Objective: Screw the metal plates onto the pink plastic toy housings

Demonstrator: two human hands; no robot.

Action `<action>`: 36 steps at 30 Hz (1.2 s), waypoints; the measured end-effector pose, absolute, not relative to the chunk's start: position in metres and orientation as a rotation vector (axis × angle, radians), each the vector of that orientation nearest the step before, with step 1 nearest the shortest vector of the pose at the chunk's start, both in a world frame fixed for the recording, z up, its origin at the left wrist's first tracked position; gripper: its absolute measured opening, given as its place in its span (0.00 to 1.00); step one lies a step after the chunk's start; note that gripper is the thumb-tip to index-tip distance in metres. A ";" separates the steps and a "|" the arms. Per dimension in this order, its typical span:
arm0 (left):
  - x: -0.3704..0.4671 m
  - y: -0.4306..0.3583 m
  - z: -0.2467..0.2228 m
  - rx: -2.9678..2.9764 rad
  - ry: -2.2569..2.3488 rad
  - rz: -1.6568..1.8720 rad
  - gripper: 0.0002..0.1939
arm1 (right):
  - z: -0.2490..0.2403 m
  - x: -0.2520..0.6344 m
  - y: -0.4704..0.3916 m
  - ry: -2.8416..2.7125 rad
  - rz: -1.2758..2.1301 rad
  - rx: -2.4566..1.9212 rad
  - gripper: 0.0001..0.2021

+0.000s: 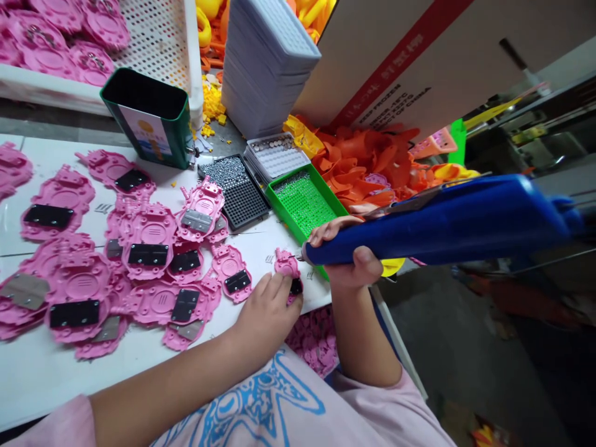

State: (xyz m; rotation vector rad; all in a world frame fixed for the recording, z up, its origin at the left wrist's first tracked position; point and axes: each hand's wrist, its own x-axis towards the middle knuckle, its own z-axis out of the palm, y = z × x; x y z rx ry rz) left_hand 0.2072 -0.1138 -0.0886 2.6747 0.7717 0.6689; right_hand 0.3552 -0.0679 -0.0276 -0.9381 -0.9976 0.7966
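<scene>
My right hand [349, 268] is wrapped round a blue electric screwdriver [433, 223], held almost level with its bit toward the left. The bit's tip is at the upper part of a small pink plastic shell [285, 262]; whether it touches a screw is too small to tell. My left hand [266, 313] presses that shell against the white table, fingers over its lower part and partly hiding a black cover plate [296, 286]. Just left lies another pink shell [229, 266] with a black plate. Farther left, several more shells [149, 233] lie in overlapping piles, some with grey metal plates.
Beyond my hands are a green tray [333, 198] of screws, a black perforated tray [249, 208] and a white tray [274, 166]. A green container [174, 139], stacked white trays [265, 81], a white basket [192, 56], orange parts [361, 164] and a cardboard box [372, 56] stand behind.
</scene>
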 end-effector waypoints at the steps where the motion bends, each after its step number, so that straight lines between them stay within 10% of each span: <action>1: 0.208 -0.113 -0.088 2.671 0.770 0.685 0.09 | -0.028 0.356 -0.067 -1.003 0.809 -0.921 0.15; 36: 0.200 -0.109 -0.091 2.708 0.716 0.825 0.12 | -0.019 0.400 -0.030 -0.751 0.527 -0.984 0.08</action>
